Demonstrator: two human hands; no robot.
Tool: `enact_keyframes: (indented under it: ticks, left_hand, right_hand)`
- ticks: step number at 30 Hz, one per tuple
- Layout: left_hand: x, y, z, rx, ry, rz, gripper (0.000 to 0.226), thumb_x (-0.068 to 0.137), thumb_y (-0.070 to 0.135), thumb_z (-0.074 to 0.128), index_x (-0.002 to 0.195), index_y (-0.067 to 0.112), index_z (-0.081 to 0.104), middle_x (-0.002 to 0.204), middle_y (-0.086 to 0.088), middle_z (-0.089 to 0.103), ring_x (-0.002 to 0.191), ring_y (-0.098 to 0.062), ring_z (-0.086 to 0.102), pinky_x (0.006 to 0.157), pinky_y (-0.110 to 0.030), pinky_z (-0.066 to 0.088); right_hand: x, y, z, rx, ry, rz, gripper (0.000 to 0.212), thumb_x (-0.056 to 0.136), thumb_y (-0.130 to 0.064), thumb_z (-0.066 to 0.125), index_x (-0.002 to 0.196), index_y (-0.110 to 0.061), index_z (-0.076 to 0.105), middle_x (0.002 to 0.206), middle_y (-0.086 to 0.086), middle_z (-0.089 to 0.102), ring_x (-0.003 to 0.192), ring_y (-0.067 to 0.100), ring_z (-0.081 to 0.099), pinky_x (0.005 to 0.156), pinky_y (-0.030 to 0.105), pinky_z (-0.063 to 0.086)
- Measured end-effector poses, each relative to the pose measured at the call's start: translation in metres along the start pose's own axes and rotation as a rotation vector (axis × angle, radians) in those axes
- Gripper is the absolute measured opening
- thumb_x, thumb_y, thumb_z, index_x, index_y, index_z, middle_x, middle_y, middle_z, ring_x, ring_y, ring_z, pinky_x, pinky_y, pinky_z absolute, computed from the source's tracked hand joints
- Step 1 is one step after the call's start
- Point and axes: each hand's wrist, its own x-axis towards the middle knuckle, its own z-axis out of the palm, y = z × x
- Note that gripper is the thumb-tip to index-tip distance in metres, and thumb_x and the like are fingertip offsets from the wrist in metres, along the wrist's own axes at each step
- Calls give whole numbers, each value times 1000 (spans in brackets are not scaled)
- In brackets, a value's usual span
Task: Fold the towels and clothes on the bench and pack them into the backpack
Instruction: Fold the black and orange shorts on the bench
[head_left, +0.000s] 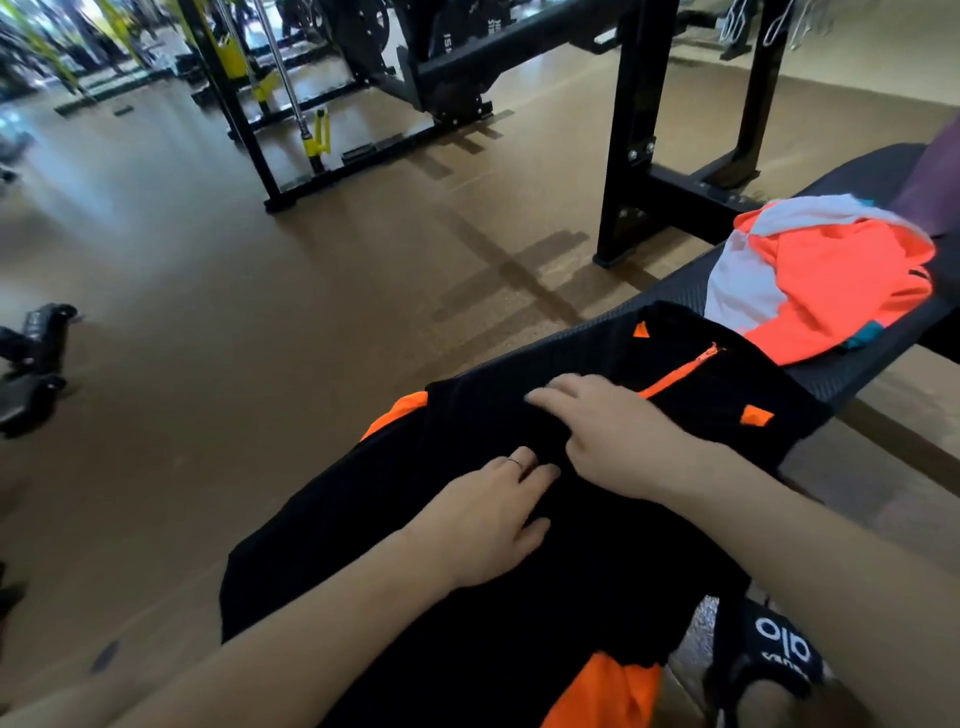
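Observation:
A black garment with orange trim and an orange zipper (519, 582) lies spread along the black bench (883, 353) in front of me. My left hand (478, 525) rests flat on its middle, fingers straight, a ring on one finger. My right hand (608, 431) lies on the cloth just beyond it, fingers stretched toward the left and pressing the fabric. Farther along the bench sits a crumpled orange, white and teal garment (821, 291). No backpack is in view.
A purple rolled item (930, 187) sits at the bench's far end. A black rack frame (628, 156) stands behind the bench on the brown floor (260, 312). A black sandal with white lettering (769, 649) is at lower right. Gym machines stand at the back.

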Motion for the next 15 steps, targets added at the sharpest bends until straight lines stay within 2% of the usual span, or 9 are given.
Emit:
enact_keyframes:
  ticks: [2, 4, 6, 8, 10, 12, 15]
  left_hand:
    - [-27, -7, 1, -119, 53, -6, 58, 103, 43, 48, 156, 25, 32, 151, 6, 35, 127, -10, 50, 106, -27, 46]
    - [-61, -25, 2, -190, 141, -91, 53, 103, 44, 48, 153, 30, 35, 150, 15, 35, 130, -4, 46, 108, -21, 41]
    - [-98, -53, 8, -245, 224, -275, 53, 102, 42, 51, 151, 32, 36, 150, 16, 35, 133, -4, 44, 109, -19, 36]
    - [-133, -87, 17, -326, 275, -536, 59, 100, 38, 57, 153, 29, 32, 151, 5, 35, 134, -16, 45, 112, -27, 37]
    - [-163, -119, 27, -506, 231, -846, 72, 98, 42, 60, 157, 27, 22, 155, -9, 31, 135, -28, 45, 113, -38, 38]
    - [-189, -141, 38, -777, 152, -1091, 85, 96, 51, 62, 160, 27, 11, 159, -14, 28, 140, -34, 40, 115, -46, 35]
    - [-216, -159, 52, -1131, 61, -1245, 91, 91, 71, 53, 160, 26, 14, 159, -12, 33, 142, -34, 39, 116, -54, 34]
  right_hand:
    - [-9, -13, 17, -95, -142, -90, 63, 94, -15, 47, 154, -26, 33, 157, 1, 33, 146, 22, 28, 117, 39, 29]
    - [-16, -16, 30, -274, -232, -82, 63, 94, -18, 48, 154, -23, 32, 160, 5, 28, 148, 26, 23, 120, 40, 23]
    - [-21, -21, 37, -335, -146, -70, 57, 92, -16, 49, 149, -20, 40, 153, 7, 36, 144, 28, 29, 120, 41, 24]
    - [-24, -35, 45, -314, 17, -111, 52, 91, -13, 48, 142, -19, 48, 144, 5, 47, 138, 26, 38, 117, 40, 28]
    - [-28, -61, 56, -221, 124, -185, 49, 89, -14, 49, 138, -19, 53, 136, 2, 54, 130, 24, 48, 112, 39, 36]
    - [-41, -96, 72, -107, 164, -272, 43, 87, -19, 49, 129, -19, 59, 122, 1, 60, 115, 23, 57, 100, 38, 46]
    - [-70, -154, 97, -53, 169, -410, 32, 87, -31, 48, 114, -21, 61, 106, -2, 58, 96, 20, 56, 84, 35, 48]
